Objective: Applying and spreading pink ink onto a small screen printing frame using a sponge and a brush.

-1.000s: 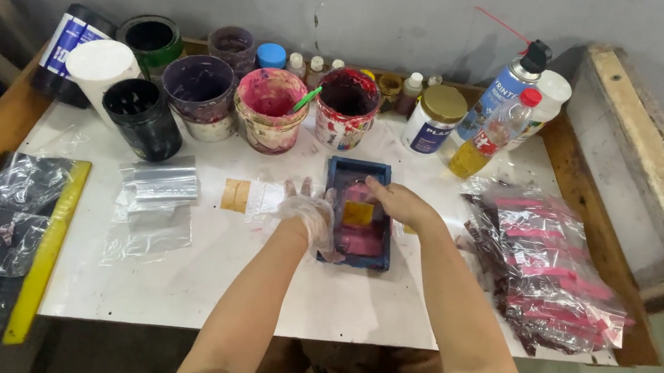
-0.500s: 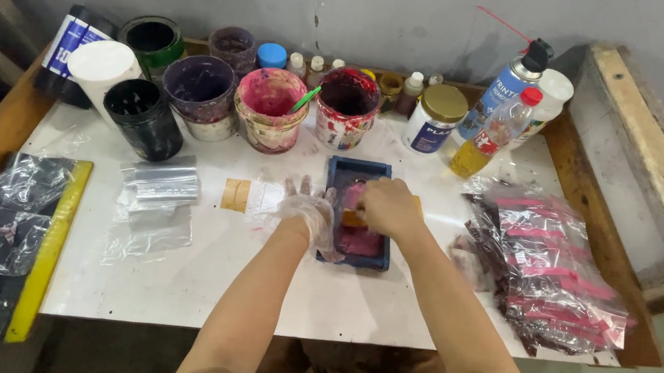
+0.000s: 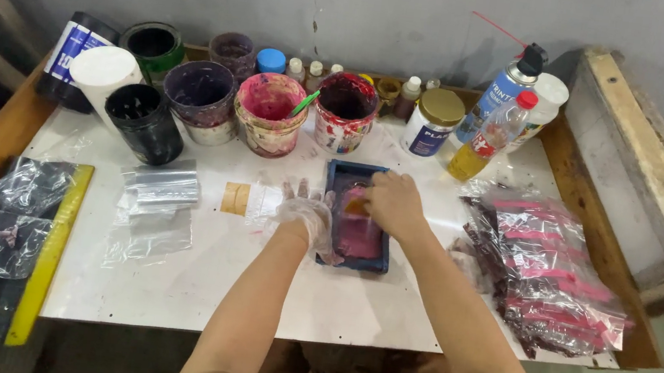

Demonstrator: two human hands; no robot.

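View down onto a white work table [image 3: 194, 279] with a wooden rim, set against a grey wall.

At centre, a small dark blue rectangular frame [image 3: 358, 215], lying flat on the table, its inside smeared pink-red with an orange patch near the top.

Left hand [image 3: 307, 217] in a thin clear plastic glove, fingers spread and laid flat, resting on the left edge of the frame and on the table just beside it.

Right hand [image 3: 393, 202], bare, fingers curled together and pressed down over the upper right part of the frame, near the orange patch; cannot tell whether something small sits pinched under the fingers.

Behind the frame, a row of open paint tubs: 1 pink-stained tub [image 3: 267, 113] with a green stick leaning in it, 1 red-stained tub [image 3: 345, 112], 1 purple tub [image 3: 198, 98], 1 black tub [image 3: 142, 121], 1 green-rimmed can [image 3: 153, 45]. To the right of these, a white jar with a gold lid [image 3: 431, 121], a blue spray can [image 3: 502, 93] with a thin red straw, and a clear bottle of yellow liquid [image 3: 492, 137] with a red cap.

Right of the frame, a heap of clear plastic bags [image 3: 549, 272] holding dark and pink pieces. Left of the gloved hand, a small tan square [image 3: 235, 198] and empty clear bags [image 3: 158, 195]. At the far left edge, a yellow ruler [image 3: 49, 253] beside more crumpled bags.
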